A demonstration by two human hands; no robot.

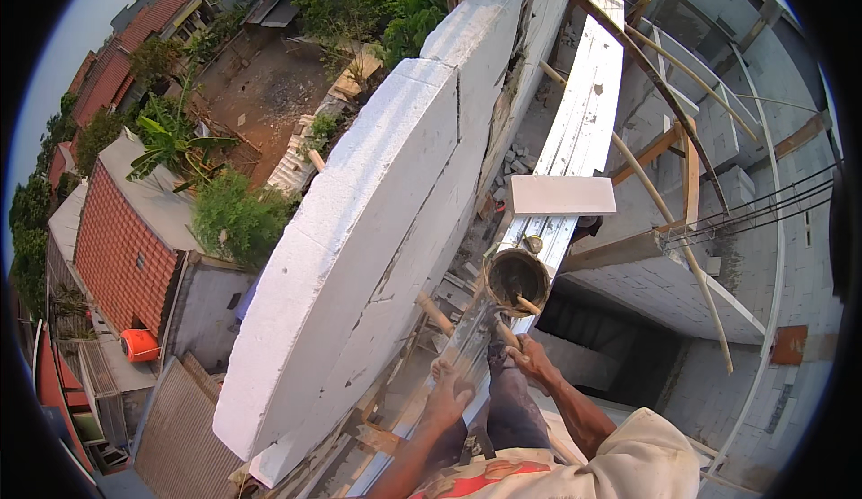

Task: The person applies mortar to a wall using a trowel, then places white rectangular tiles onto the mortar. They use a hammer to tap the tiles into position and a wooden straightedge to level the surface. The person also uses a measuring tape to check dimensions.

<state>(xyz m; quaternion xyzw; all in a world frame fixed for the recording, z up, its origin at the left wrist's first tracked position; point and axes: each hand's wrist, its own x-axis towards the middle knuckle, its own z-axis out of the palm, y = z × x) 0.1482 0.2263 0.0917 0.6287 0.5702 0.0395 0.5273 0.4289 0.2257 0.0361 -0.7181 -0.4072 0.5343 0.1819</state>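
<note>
My left hand [452, 393] is closed, fingers curled, beside my knee and above the plank's left edge. Whatever it may hold is hidden. My right hand [533, 363] is closed around a short wooden handle [506, 330]; the tool's other end cannot be made out. Just ahead of both hands stands a round bucket [489, 276] with dark grey mortar inside and a wooden stick [528, 304] leaning over its rim. Beyond the bucket, a pale rectangular block [563, 195] lies crosswise on the silvery metal plank [584, 109].
A wall of white lightweight blocks [359, 203] runs along my left, above houses and a yard. To the right a deep dark opening [584, 328] drops beside the plank. Bamboo poles [669, 216] and a curved bar [642, 59] cross at the right; thin cables [763, 212] hang there.
</note>
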